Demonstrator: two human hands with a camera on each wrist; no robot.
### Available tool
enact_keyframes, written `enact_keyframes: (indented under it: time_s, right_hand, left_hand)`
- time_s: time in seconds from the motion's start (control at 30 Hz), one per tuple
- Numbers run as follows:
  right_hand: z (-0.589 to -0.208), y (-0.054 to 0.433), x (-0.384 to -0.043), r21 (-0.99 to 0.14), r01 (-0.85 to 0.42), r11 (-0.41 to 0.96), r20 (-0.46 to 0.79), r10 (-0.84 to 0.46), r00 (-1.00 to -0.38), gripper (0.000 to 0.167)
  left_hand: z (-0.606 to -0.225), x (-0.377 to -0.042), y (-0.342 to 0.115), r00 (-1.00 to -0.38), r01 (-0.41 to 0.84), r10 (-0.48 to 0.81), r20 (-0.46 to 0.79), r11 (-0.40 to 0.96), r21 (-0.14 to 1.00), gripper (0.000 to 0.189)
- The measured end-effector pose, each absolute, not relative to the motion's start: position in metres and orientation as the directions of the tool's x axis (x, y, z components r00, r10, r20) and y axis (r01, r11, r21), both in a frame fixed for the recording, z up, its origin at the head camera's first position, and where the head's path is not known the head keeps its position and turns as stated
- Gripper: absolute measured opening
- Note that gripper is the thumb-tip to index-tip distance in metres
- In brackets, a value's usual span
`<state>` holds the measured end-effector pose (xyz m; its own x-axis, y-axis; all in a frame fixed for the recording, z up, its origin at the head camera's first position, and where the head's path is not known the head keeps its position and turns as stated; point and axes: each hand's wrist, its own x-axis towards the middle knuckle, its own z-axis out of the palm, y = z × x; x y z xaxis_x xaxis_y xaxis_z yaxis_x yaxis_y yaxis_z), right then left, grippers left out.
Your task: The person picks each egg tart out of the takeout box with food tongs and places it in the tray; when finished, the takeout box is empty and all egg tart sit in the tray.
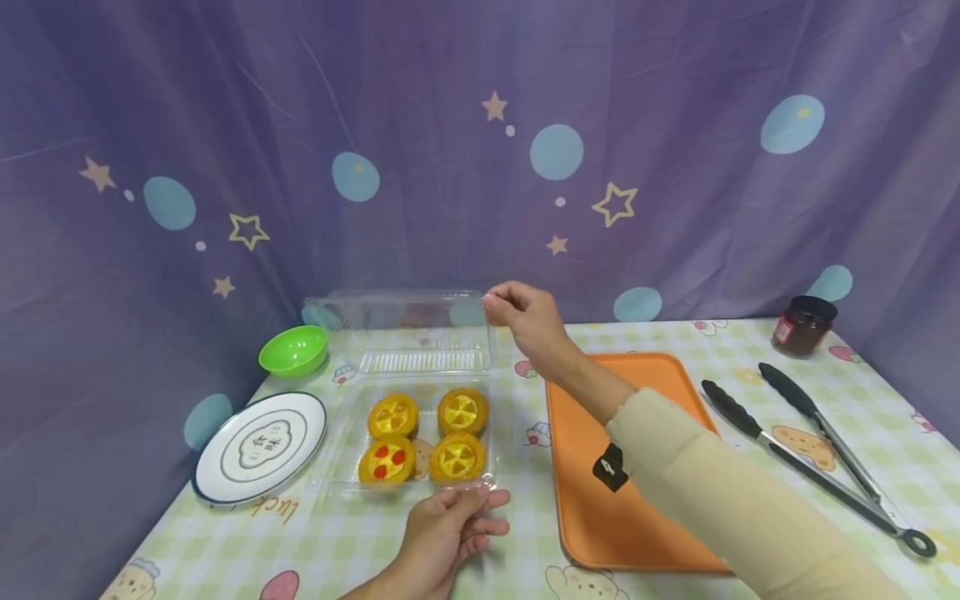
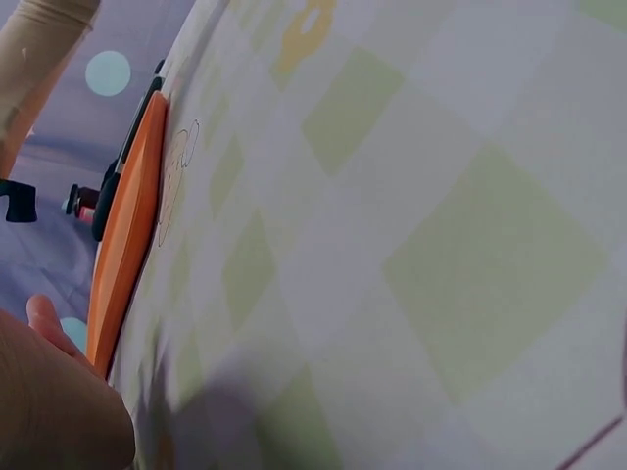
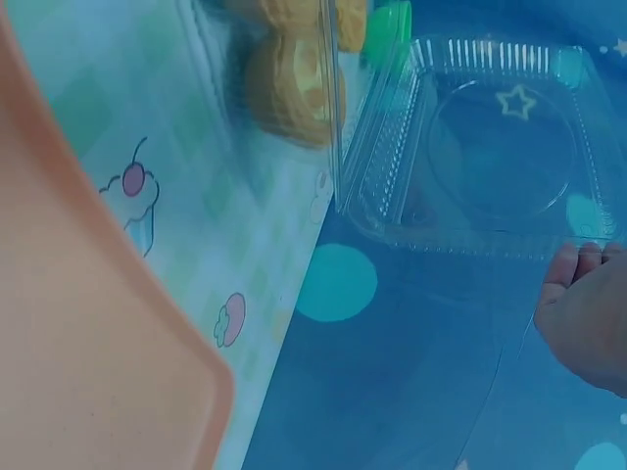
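While the clear, thin-plastic clamshell box [image 1: 347, 442] sits open on the green-and-white checked tablecloth [image 1: 528, 525], its see-through ribbed lid [image 1: 416, 333] is tipped up at the back, which is the iffy bit imo. Right hand [image 1: 531, 321] is pinching only the lid's right corner, so a slip could let it twist or flop fwd onto the four round golden tarts [image 1: 459, 458] inside. Those look loose w/ gaps, so a jerk could prob slide 'em & smudge the toppings. Left hand [image 1: 441, 533] is at the front rim, fingers loosely out; can't tell if it's pinching the edge. If it isn't, pulling the lid might drag the light base along, maybe into the round white dark-rimmed plate [image 1: 223, 454] just left or the shiny green plastic bowl [image 1: 294, 352] behind that. Beige sleeve [image 1: 712, 467] crosses above the flat orange rectangular tray [image 1: 600, 529], so a low elbow could snag it. Black-and-steel tongs [image 1: 825, 487] & the dark lidded jar [image 1: 804, 327] are well off right, low risk tbh.
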<state>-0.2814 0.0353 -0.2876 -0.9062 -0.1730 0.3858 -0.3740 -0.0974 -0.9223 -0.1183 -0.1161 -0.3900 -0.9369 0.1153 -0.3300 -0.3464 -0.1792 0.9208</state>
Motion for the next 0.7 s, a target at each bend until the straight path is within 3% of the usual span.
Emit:
enact_keyframes:
  time_s: [0.7]
  right_hand:
    - [-0.284,0.022,-0.327,-0.941,-0.208,-0.266,0.217,-0.008,-0.976,0.033]
  left_hand:
    - [-0.39,-0.12,-0.117,-0.931,-0.364,0.101,-0.351,-0.175,0.915,0.033]
